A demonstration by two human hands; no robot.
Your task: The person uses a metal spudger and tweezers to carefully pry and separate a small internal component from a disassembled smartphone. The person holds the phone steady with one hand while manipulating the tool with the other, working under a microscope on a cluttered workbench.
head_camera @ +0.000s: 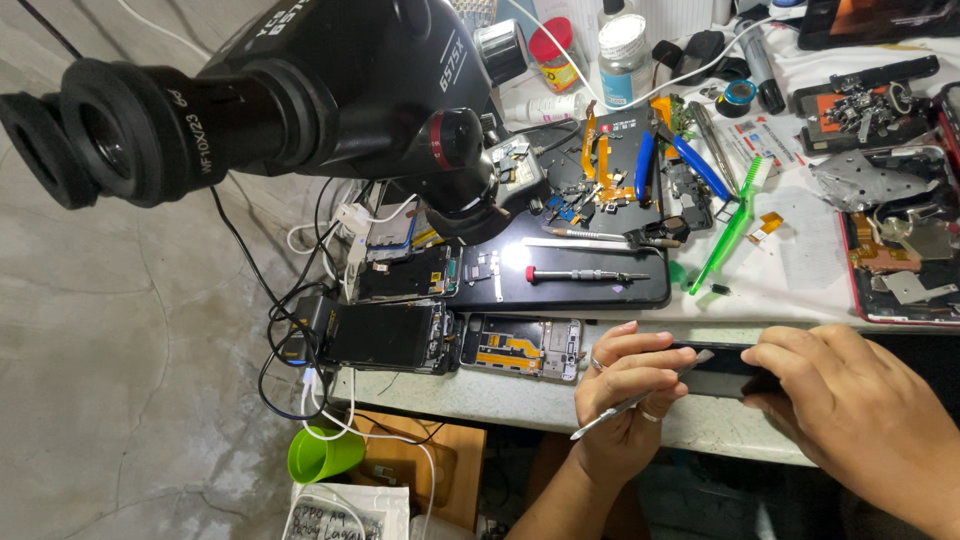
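Note:
My left hand (625, 385) grips a thin metal pry tool (640, 396) whose tip lies against the edge of a black phone (722, 365). My right hand (850, 400) clasps the phone's right end and holds it just above the table's front edge (520, 400). The phone's far end is hidden under my right palm. Rings show on two fingers of the left hand.
A black microscope head (300, 90) hangs over the bench at the left. On the black mat (600, 290) lie a red-capped screwdriver (585, 275) and opened phone frames (520, 347). A green toothbrush (735, 225), blue pliers, bottles and cables crowd the back. A green cup (322, 455) sits below.

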